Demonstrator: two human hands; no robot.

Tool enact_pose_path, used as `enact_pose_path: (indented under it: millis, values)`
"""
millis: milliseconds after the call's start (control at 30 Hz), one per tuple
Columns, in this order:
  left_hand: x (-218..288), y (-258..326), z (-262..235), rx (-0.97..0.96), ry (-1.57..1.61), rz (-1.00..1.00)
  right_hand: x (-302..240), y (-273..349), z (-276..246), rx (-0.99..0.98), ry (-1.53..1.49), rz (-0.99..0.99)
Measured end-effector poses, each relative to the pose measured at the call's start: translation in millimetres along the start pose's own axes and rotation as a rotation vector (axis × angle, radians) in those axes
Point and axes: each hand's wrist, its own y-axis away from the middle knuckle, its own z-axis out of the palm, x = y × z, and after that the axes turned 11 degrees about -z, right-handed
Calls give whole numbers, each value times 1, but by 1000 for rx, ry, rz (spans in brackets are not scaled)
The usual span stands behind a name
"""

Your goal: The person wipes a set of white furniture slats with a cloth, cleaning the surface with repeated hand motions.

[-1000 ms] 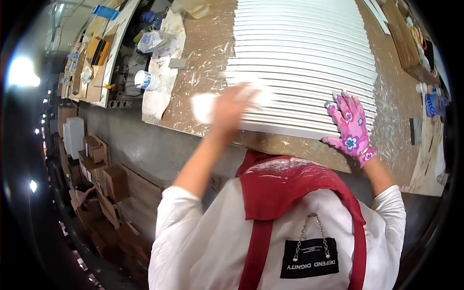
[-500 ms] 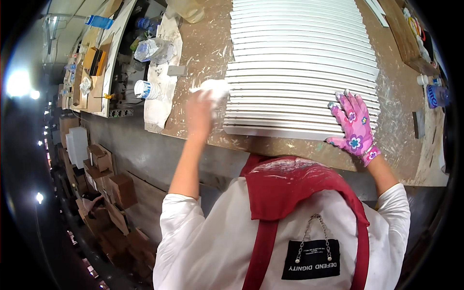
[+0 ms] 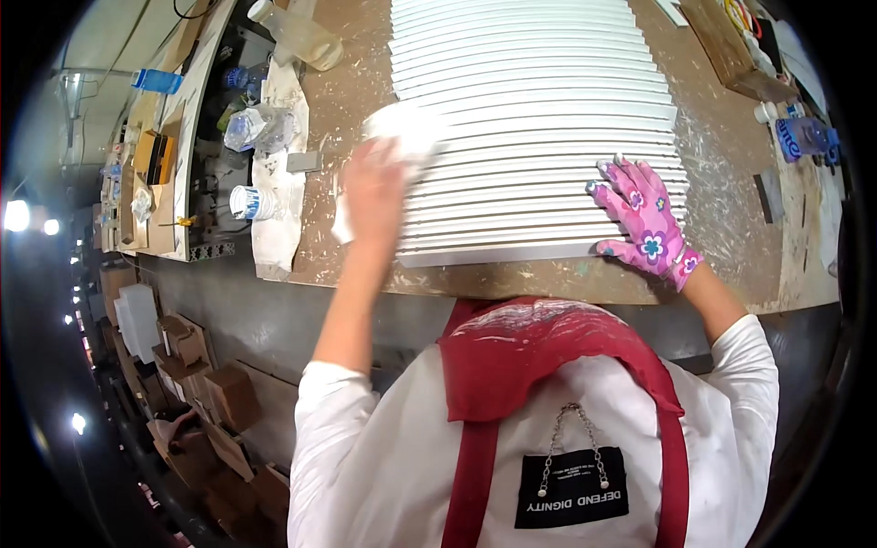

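Many long white slats [image 3: 539, 119] lie side by side in a row on the worktable. My bare left hand [image 3: 375, 187] is at their left ends, closed on a white cloth [image 3: 406, 128] that is blurred by motion. Part of the cloth hangs below the hand on its left side. My right hand [image 3: 644, 215], in a pink flowered glove, rests with spread fingers on the right ends of the nearest slats. Its thumb lies near the front slat's edge.
On the left of the brown worktable [image 3: 722, 201] are a white tub [image 3: 251, 203], a grey block [image 3: 302, 162], a crumpled clear plastic bag [image 3: 260, 128] and a cloudy bottle [image 3: 306, 38]. A wooden box [image 3: 731, 55] and a blue-labelled bottle [image 3: 804, 137] stand at the right.
My left hand has moved the cloth right and away, over the slats' left ends. My right hand stays on the slats. The whole view has shifted slightly.
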Motion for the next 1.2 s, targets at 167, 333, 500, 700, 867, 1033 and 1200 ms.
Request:
enact_pose_path:
  millis: [167, 333, 500, 700, 867, 1033, 1200]
  values:
    - [110, 31, 105, -298, -76, 565, 25, -17, 7, 87, 41, 256]
    - [30, 11, 52, -290, -183, 402, 22, -13, 16, 94, 163, 215]
    - [-95, -15, -46, -83, -246, -247, 18, -17, 13, 76, 142, 248]
    - [90, -13, 43, -597, -36, 174, 20, -19, 12, 70, 140, 228]
    - [27, 7, 54, -302, -102, 501, 18, -19, 4, 70, 156, 240]
    - [-39, -18, 1, -31, -175, 45, 23, -13, 13, 97, 146, 251]
    - [103, -17, 88, -230, 269, 373, 20, -14, 7, 33, 141, 268]
